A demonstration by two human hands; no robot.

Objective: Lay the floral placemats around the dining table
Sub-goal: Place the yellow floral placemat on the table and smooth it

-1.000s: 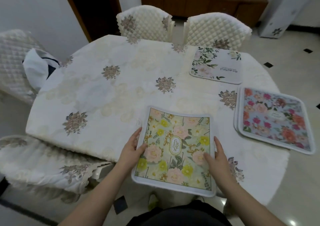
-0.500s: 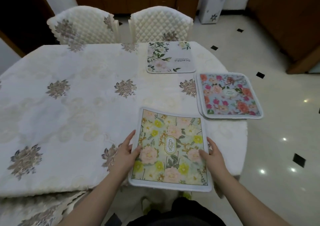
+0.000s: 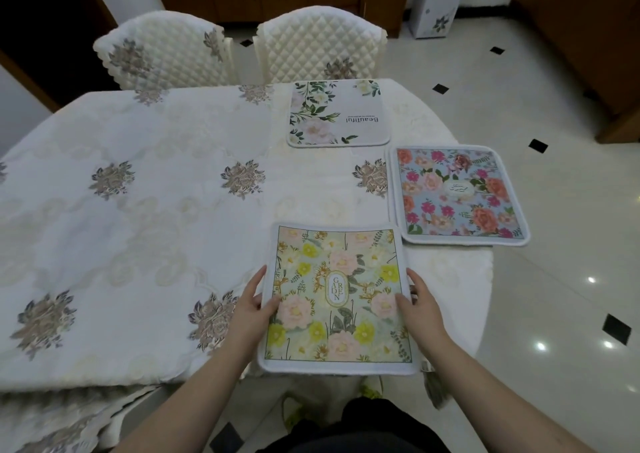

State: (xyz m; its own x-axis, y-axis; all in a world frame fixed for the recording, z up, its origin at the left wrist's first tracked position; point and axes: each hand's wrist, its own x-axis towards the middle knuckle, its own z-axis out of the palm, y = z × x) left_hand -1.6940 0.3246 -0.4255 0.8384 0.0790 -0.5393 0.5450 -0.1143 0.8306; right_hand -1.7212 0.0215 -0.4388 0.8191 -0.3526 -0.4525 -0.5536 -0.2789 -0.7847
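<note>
Left hand: the left hand (image 3: 248, 308) grips the left edge of the yellow mat (image 3: 337, 296), thumb on top of the print, fingers running along and under the border.
Right hand: the right hand (image 3: 420, 308) grips the right edge of the same mat, thumb lying on the printed face, fingers stretched along the side.
Yellow mat: pale green ground with yellow and pink flowers and an oval label reading GARDEN; its far part lies over the desk (image 3: 138, 217) near the front edge, its near part juts out past that edge toward the person.
Blue mat: the blue mat (image 3: 459, 194) with pink and orange flowers lies flat at the right end of the desk, its right side reaching over the rim; a second white border shows along its left side, so it may sit on another mat, though I cannot tell for sure.
White mat: the white mat (image 3: 337, 113) with green leaves and the word Beautiful lies flat at the far edge, in front of the right chair (image 3: 318, 43).
Spacing: the blue mat is just beside the yellow mat's far right corner; the white mat is near the blue one's far left corner.
Desk: covered in a cream cloth with grey-brown flower motifs.
Chairs: two quilted cream chairs stand side by side at the far edge, the left chair (image 3: 162, 54) with no mat before it.
Floor: glossy pale tiles with small black diamonds.
</note>
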